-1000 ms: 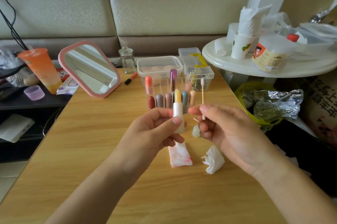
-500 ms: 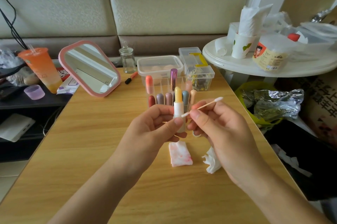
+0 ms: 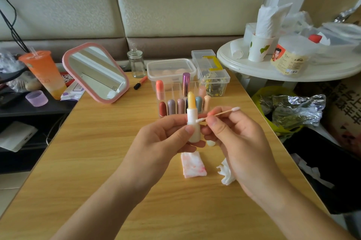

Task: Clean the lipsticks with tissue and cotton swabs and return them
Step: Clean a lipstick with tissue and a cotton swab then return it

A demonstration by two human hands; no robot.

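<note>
Above the middle of the light wooden bench (image 3: 97,161), both forearms enter from the lower edge and are cut off by the frame. A small pale rounded object (image 3: 211,143) under the right fingers is mostly hidden and cannot be identified. Behind the hands stands a clear plastic compartmented organiser (image 3: 175,91); the held tube covers part of its front row, and a dark sliver there cannot be made out. The contents of the lidded clear plastic box (image 3: 171,68) behind it show only as blurred peach shapes.

Counted:
- eight capped lipsticks (image 3: 171,107) visible in the organiser, five in front and three behind;
- one white lipstick tube with a raised yellow stick (image 3: 192,114), in hand;
- one wooden-stemmed cotton swab (image 3: 222,113) with two white tips;
- two tissues on the bench near the wrists, lying apart: one folded white tissue stained pink (image 3: 193,165) and one crumpled white tissue (image 3: 225,173);
- one pink-framed tilted mirror (image 3: 95,73), one small lidded glass jar (image 3: 136,63) and one orange pencil (image 3: 140,82), at the far side of the bench, left of the organiser.

Left hand (image 3: 168,136): curled round the lower tube, thumb across its front and fingers behind, holding it upright.

Right hand (image 3: 234,138): thumb and forefinger pinch the swab stem near its left end. The swab lies nearly level, rising slightly to the right. Its left tip touches the white collar just below the yellow stick; its right tip is free.
</note>
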